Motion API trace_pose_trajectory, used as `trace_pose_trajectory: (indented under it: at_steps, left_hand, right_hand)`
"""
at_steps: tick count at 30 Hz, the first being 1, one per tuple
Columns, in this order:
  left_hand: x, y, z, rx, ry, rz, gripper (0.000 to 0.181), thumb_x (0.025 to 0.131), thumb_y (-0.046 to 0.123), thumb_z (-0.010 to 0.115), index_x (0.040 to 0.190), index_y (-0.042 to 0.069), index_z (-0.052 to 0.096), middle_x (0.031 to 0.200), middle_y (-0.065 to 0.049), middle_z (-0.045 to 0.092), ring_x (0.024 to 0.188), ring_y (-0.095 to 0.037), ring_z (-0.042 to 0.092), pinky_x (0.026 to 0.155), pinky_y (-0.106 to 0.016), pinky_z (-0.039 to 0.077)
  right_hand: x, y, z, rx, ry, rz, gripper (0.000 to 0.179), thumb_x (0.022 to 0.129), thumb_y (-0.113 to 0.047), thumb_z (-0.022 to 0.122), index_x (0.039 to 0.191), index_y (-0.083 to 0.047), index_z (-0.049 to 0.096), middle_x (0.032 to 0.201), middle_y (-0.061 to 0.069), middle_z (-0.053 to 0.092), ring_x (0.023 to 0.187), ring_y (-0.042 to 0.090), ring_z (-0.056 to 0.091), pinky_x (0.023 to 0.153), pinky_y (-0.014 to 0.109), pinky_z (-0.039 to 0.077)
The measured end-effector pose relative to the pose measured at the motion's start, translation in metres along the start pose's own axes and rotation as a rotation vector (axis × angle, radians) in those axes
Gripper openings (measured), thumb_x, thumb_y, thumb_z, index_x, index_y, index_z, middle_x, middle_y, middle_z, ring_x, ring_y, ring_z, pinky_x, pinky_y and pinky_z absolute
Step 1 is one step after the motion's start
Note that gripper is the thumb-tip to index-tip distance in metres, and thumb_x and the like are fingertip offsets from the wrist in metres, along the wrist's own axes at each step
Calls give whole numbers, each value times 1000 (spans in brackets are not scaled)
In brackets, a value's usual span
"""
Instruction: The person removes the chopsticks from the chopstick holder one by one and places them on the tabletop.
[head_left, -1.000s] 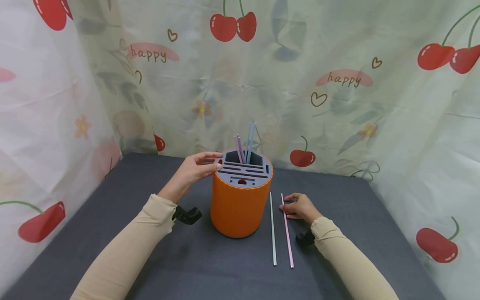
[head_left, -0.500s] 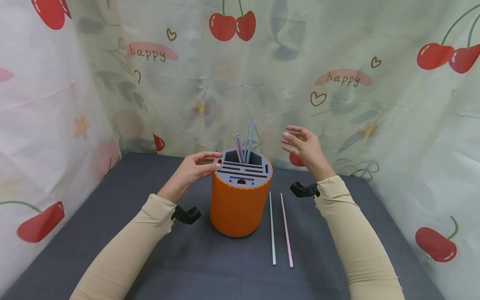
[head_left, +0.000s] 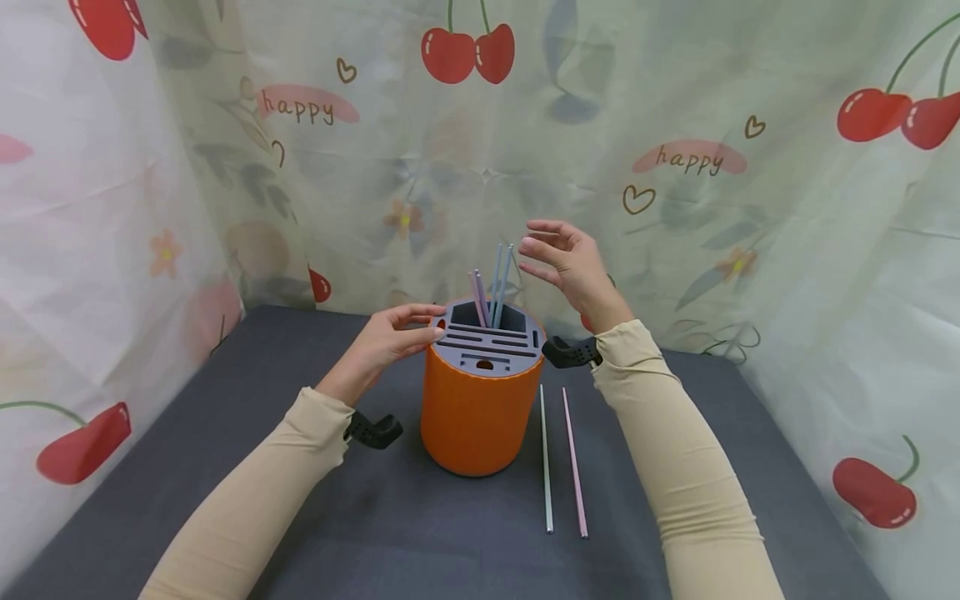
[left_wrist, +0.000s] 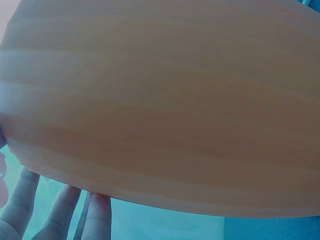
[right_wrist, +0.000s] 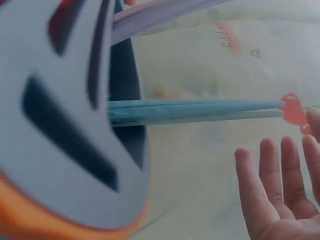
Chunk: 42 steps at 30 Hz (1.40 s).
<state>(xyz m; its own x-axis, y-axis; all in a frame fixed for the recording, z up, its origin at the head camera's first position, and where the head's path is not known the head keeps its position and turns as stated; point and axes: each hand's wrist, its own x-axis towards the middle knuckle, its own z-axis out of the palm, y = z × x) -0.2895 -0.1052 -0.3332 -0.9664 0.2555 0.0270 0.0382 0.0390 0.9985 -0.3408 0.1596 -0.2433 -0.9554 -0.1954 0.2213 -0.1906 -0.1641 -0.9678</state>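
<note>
Nearest you on the bench (head_left: 412, 542), a pale green stick (head_left: 546, 458) and a pink stick (head_left: 573, 462) lie apart; a brushing sleeve could roll them. Both long axes run away from you, far ends slightly left. Just left of them the orange holder (head_left: 476, 425) stands upright. Your left hand (head_left: 386, 337) rests at its rim, fingers fairly straight along the side, thumb on the top edge; if that support slackens, a sideways pull could tip the holder. Standing in its rear compartment are a blue pair of sticks (right_wrist: 165, 114) and a purple-pink pair (right_wrist: 150, 20). Your right hand (head_left: 573, 262) hangs just beside the blue tips, its fingers loosely spread and gripping nothing. A careless sweep there could knock the pairs together, since they stand close. The blue pair points up, its long axis leaning slightly right; the purple-pink pair leans slightly left. The printed curtain (head_left: 675, 67) hangs behind.
</note>
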Motion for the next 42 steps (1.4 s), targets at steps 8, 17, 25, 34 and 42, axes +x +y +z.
trace_pose_trajectory:
  at_steps: [8,17,25,34,42]
  left_hand:
    - [1,1,0,7,0,-7,49,75,31,77,120,18,61,128,-4,47,115,-21,50,96,-36,44]
    - [0,1,-1,31,10,-13,49,75,32,77,120,19,61,126,-4,49,115,-21,49,96,-37,43]
    - [1,0,0,38,16,-13,49,75,32,77,119,19,62,123,-3,51,113,-20,50,95,-37,44]
    - [0,0,-1,29,4,-10,50,74,33,77,120,19,62,124,-3,50,115,-20,49,96,-37,44]
    - [0,0,-1,19,0,-6,49,75,31,77,120,19,61,126,-4,48,115,-21,49,96,-36,43]
  right_hand:
    - [3,5,2,-34,-77,115,43,86,-3,63,127,2,49,115,12,54,106,29,57,88,46,47]
    - [6,8,5,-118,-123,197,31,86,3,60,117,1,54,107,12,58,94,24,62,86,46,49]
    - [5,7,7,-154,-134,236,27,87,6,58,112,0,52,102,11,55,92,25,61,87,47,48]
    - [0,1,8,-154,-148,199,18,85,5,61,100,-3,53,94,10,53,91,27,59,86,49,48]
    - [-5,-41,0,23,-86,-76,17,83,8,63,97,-1,59,94,9,56,87,23,59,76,43,54]
